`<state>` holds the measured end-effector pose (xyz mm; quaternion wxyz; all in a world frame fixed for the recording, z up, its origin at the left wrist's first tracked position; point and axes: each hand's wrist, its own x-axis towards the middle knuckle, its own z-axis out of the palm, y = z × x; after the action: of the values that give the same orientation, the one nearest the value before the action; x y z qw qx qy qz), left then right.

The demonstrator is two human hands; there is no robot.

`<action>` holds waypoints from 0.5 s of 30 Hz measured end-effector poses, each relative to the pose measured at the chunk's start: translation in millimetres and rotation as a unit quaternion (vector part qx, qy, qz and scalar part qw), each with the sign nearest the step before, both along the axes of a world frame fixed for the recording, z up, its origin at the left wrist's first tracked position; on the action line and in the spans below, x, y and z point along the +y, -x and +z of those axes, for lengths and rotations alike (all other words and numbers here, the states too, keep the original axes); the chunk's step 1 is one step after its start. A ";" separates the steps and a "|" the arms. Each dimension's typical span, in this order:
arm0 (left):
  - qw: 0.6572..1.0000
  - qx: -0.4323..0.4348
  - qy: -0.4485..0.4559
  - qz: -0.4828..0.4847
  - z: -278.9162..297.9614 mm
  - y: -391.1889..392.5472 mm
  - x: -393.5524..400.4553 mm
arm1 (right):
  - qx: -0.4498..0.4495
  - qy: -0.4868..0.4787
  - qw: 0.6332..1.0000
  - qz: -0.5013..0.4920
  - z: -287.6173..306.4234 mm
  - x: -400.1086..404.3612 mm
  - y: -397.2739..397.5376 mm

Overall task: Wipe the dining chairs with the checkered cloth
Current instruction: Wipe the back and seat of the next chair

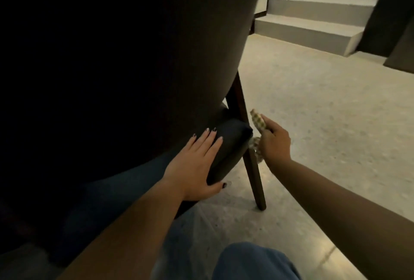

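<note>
The right hand (275,143) grips the bunched checkered cloth (258,122), its fingers hidden behind it, against the dark wooden chair leg (252,167). The left hand (197,165) lies flat, fingers straight, on the seat cushion's corner (230,143). The chair back (134,55) fades into shadow leftward; bare floor (324,111) runs right toward the steps (318,10)

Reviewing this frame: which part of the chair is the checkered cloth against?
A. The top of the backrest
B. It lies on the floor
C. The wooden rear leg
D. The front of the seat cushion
C. The right hand holds the bunched checkered cloth against the wooden rear leg, while the left hand rests flat on the seat cushion edge.
</note>
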<state>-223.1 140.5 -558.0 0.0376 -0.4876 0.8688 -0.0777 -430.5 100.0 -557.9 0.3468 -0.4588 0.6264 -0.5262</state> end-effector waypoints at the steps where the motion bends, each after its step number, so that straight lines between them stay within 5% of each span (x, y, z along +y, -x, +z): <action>1: 1.000 0.005 0.008 -0.001 -3.1 0.3 -0.8 | -0.031 -0.021 0.999 -0.005 -0.4 -7.9 5.5; 7: 1.000 0.001 0.012 0.015 -6.5 4.9 1.5 | -0.109 -0.044 0.993 0.001 12.6 -61.5 -14.0; 11: 1.000 -0.001 0.023 0.014 -3.6 5.5 2.7 | -0.063 0.029 0.998 0.011 30.4 -89.6 -39.4; 15: 1.000 -0.008 0.024 0.015 0.6 6.9 4.6 | -0.128 0.144 0.978 0.082 104.4 -130.0 -40.8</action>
<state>-230.0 145.1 -557.4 0.0336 -0.5008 0.8588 -0.1021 -389.7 -30.0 -453.4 0.3961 -0.4827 0.4545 -0.6353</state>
